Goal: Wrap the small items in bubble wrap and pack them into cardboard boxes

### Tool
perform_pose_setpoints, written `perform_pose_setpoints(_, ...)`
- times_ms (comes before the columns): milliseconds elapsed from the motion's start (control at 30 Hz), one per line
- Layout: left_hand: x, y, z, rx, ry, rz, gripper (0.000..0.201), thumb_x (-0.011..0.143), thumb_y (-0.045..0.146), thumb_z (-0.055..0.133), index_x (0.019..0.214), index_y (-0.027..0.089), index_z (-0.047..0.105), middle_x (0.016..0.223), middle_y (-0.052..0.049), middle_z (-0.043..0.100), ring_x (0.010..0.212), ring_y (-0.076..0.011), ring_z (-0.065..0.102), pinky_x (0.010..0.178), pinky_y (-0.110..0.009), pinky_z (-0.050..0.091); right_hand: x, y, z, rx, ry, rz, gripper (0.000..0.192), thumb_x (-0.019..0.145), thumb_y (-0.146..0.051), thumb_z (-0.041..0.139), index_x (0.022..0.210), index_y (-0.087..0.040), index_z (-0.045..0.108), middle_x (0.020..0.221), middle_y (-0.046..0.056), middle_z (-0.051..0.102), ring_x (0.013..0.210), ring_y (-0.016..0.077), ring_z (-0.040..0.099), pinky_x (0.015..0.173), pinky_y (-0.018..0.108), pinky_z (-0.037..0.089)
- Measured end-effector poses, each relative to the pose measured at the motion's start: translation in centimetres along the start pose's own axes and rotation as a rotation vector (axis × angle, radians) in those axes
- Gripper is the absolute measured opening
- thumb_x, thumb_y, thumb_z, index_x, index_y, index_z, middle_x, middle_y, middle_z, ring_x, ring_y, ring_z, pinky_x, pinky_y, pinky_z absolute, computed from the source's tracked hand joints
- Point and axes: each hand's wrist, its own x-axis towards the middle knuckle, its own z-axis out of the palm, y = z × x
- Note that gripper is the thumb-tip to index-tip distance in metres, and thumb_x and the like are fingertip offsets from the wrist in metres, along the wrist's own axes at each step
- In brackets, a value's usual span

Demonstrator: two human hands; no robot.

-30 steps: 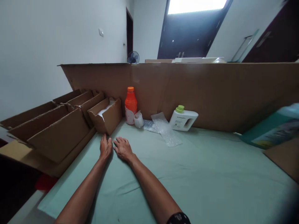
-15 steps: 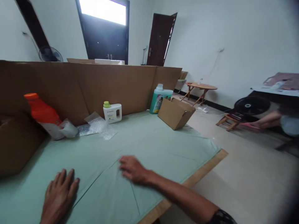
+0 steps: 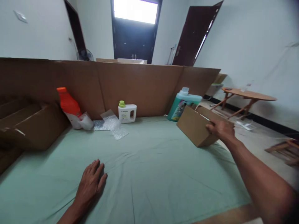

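We have the small cardboard box at the right edge of the green cloth, tilted, open side up and toward the far right; our right hand grips its near right rim, fingers curled over the edge, thumb side toward us, so clenched on the box; the box's lower corner rests on the cloth; directly behind the box, touching or just beside it, stands a teal detergent jug with a pale cap, against the cardboard wall; our left hand lies flat on the cloth near the front, palm down, fingers spread and released, holding nothing, well apart from the box; along the foot of the wall, centre, a white jug with a green cap stands upright; just left of it a crumpled sheet of bubble wrap lies on the cloth; further left an orange bottle leans tilted, with a small white wrapped item touching its base; on the far left a row of open cardboard boxes sits at the cloth's edge, blurred; past the wall we see a dark double door with a bright window above it, a fan left of it, a second dark door ajar at right; a round wooden table stands on the floor to the right, well apart from the cloth; a low wooden stool shows at the far right edge, blurred.
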Motion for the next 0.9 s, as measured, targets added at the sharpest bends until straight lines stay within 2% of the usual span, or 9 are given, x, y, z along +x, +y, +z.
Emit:
perform_pose_setpoints(100,0.2,0.4,-0.3,-0.05,0.022,-0.028,0.04,0.094,0.042,0.05,0.122,0.021,0.067,0.137,-0.017,0.06,0.125,-0.035,0.058,0.106,-0.053,0.047,-2.9,-1.2,-0.1,-0.081,-0.06,0.027,0.037,0.083,-0.053,0.064,0.055,-0.028,0.061,0.058,0.01,0.063,0.063,0.025,0.063,0.063,0.042,0.038)
perform_pose_setpoints(167,0.4,0.4,-0.5,-0.092,0.025,-0.046,0.042,0.093,0.041,0.052,0.126,0.018,0.065,0.139,-0.018,0.059,0.126,-0.0357,0.057,0.106,-0.054,0.047,-5.8,-3.4,-0.7,-0.098,-0.094,-0.018,0.029,0.082,-0.054,0.063,0.067,-0.03,0.07,0.063,0.01,0.068,0.059,0.0261,0.062,0.06,0.042,0.041)
perform_pose_setpoints(333,0.4,0.4,-0.8,-0.278,0.025,-0.118,0.059,0.088,0.047,0.058,0.14,0.018,0.054,0.146,-0.019,0.053,0.131,-0.0373,0.055,0.106,-0.057,0.047,-12.8,-13.3,-3.1,0.064,-0.253,-0.267,0.024,0.087,-0.048,0.059,0.09,-0.03,0.075,0.084,0.009,0.077,0.075,0.0295,0.071,0.067,0.046,0.054)
perform_pose_setpoints(433,-0.6,1.5,-1.1,-0.488,0.021,-0.117,0.075,0.084,0.049,0.064,0.15,0.02,0.041,0.152,-0.019,0.048,0.137,-0.0376,0.049,0.11,-0.057,0.044,-15.2,-19.6,-3.4,0.193,-0.399,-0.42,0.014,0.089,-0.034,0.061,0.094,-0.031,0.074,0.085,0.007,0.076,0.08,0.0267,0.071,0.07,0.042,0.057)
perform_pose_setpoints(533,-2.4,3.2,-2.0,-0.683,-0.028,-0.121,0.082,0.082,0.051,0.066,0.153,0.023,0.036,0.152,-0.017,0.048,0.139,-0.0385,0.047,0.111,-0.057,0.043,-16.7,-23.5,-3.1,0.266,-0.463,-0.533,0.019,0.089,-0.025,0.064,0.104,-0.034,0.072,0.095,0.005,0.077,0.096,0.026,0.071,0.081,0.041,0.057)
perform_pose_setpoints(633,-3.9,4.1,-3.4,-0.795,-0.09,-0.188,0.076,0.084,0.053,0.063,0.151,0.024,0.042,0.145,-0.015,0.056,0.133,-0.039,0.053,0.108,-0.057,0.046,-17.9,-24.0,-3.0,0.249,-0.346,-0.487,0.052,0.084,-0.035,0.073,0.134,-0.035,0.059,0.134,0.009,0.065,0.125,0.0318,0.059,0.103,0.051,0.049)
perform_pose_setpoints(733,-4.9,3.8,-4.5,-0.804,-0.098,-0.239,0.077,0.085,0.049,0.064,0.152,0.021,0.039,0.143,-0.015,0.057,0.13,-0.0379,0.056,0.108,-0.055,0.047,-19.2,-22.0,-2.6,0.236,-0.316,-0.21,0.077,0.084,-0.041,0.073,0.152,-0.031,0.039,0.152,0.011,0.05,0.134,0.0333,0.053,0.11,0.053,0.044)
perform_pose_setpoints(800,-5.2,3.4,-4.8,-0.793,-0.099,-0.229,0.077,0.085,0.046,0.065,0.152,0.02,0.039,0.141,-0.016,0.059,0.128,-0.0375,0.057,0.108,-0.054,0.047,-20.4,-20.5,-1.3,0.278,-0.463,-0.031,0.075,0.084,-0.04,0.07,0.151,-0.026,0.04,0.148,0.012,0.054,0.129,0.0325,0.058,0.107,0.05,0.048)
perform_pose_setpoints(900,-5.0,3.5,-4.8,-0.823,-0.118,-0.197,0.069,0.086,0.041,0.064,0.15,0.022,0.044,0.135,-0.015,0.063,0.125,-0.0364,0.059,0.104,-0.05,0.05,-22.8,-19.3,2.1,0.382,-0.753,0.146,0.068,0.075,-0.042,0.069,0.136,-0.017,0.058,0.135,0.017,0.065,0.121,0.0367,0.063,0.104,0.051,0.051)
